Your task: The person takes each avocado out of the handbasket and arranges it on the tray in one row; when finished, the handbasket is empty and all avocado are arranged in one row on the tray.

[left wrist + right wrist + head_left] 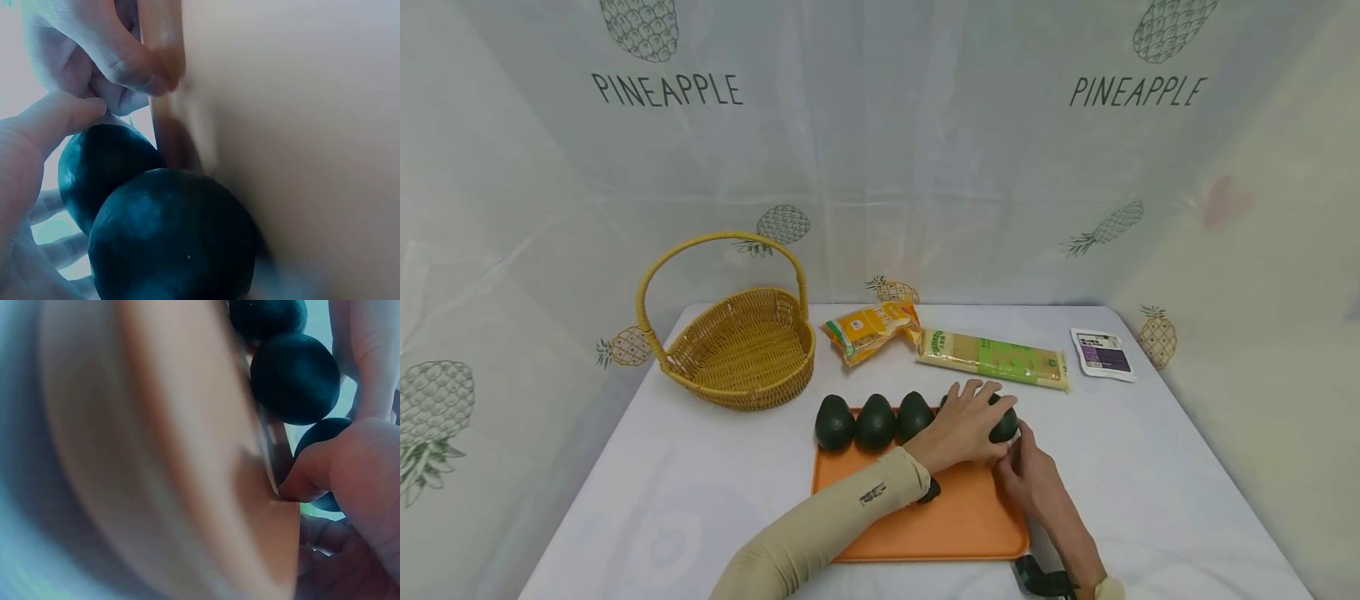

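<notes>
A row of dark green avocados (876,423) lies along the far edge of an orange tray (955,537). My left hand (966,427) reaches across the tray, its fingers curled round the rightmost avocado (1004,422). In the left wrist view, thumb and fingers sit either side of that avocado (103,181), with another avocado (175,240) touching it nearer the camera. With its thumb over the rim and fingers outside it, my right hand (1037,479) pinches the tray's far right corner. The right wrist view shows this thumb (306,475) on the tray edge (284,544).
A yellow wicker basket (741,342) with a tall handle stands back left. Behind the tray lie an orange snack packet (872,329) and a long green and yellow packet (992,358). Farther right is a white pouch with a purple label (1102,354). Pineapple-print cloth (880,150) encloses the table.
</notes>
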